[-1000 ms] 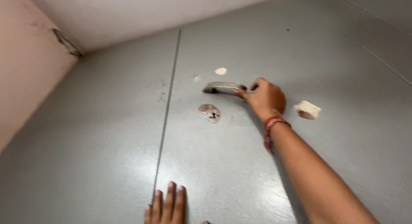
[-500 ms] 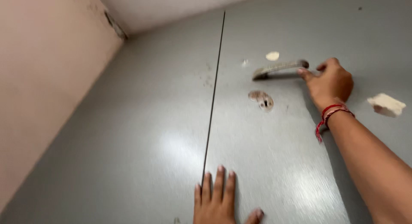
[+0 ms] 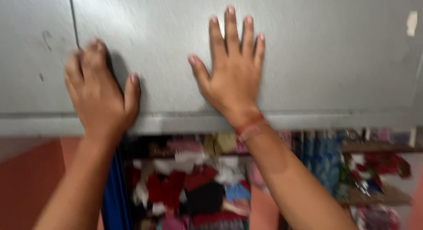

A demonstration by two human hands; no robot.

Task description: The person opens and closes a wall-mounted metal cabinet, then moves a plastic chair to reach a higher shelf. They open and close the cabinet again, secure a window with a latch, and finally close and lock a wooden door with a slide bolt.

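Right forearm [image 3: 291, 181]: seen nearest the camera, rising from the lower right toward the grey door; a red thread band [image 3: 250, 127] is worn at the wrist, just over the door's lower edge.

Left forearm [image 3: 77, 186]: raised from the lower left toward the same door edge, blurred by motion.

Right hand [image 3: 231, 76]: laid flat on the grey door [image 3: 330, 58] just above its lower edge, palm against the metal, four fingers spread and pointing up, thumb splayed to the left. Nothing is gripped; the open palm appears to be placed so that a broad push can be given to the panel.

Left hand [image 3: 100, 95]: set on the door to the left of the right hand, beside the dark seam [image 3: 74, 18]. The fingers are curled and bunched, the thumb held out to the right. Whether the fingertips are hooked into the seam or only pressed on the surface cannot be told through the blur.

Grey door: a painted metal panel filling the upper half of the view, with a raised band along its lower edge. Both hands are borne by it, apparently for leverage low on the panel.

Pale patch [image 3: 412, 23]: seen on the door's far right, well apart from both hands.

Beyond the door: below its lower edge, shelves [image 3: 379, 146] of folded, mixed-colour cloth [image 3: 194, 181] are seen, farther off and out of focus.
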